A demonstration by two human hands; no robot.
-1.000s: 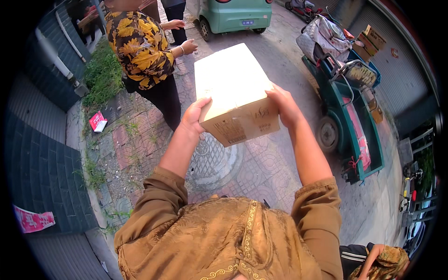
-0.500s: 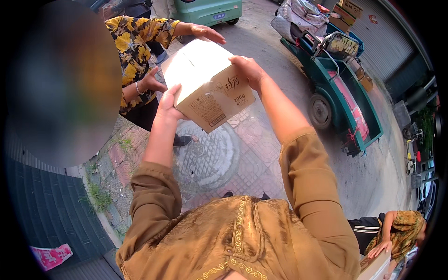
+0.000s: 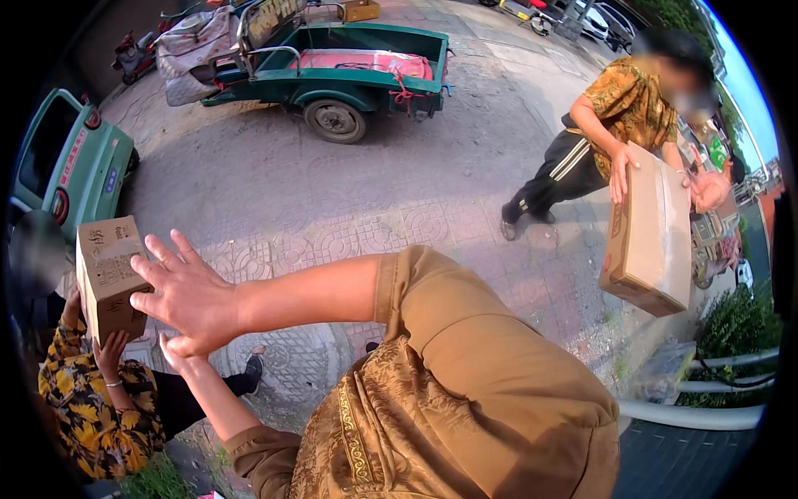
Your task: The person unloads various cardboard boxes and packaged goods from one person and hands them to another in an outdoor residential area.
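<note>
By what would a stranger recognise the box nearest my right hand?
Find the green vehicle at far left. Just below, a person in a flowered black shirt holds the box. Unlike the long box at right, it is short and blocky.

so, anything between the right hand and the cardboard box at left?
Nothing visible. The spread right hand is beside the cardboard box; contact unclear. A co-worker's hand is on the box's lower side, not between.
</note>
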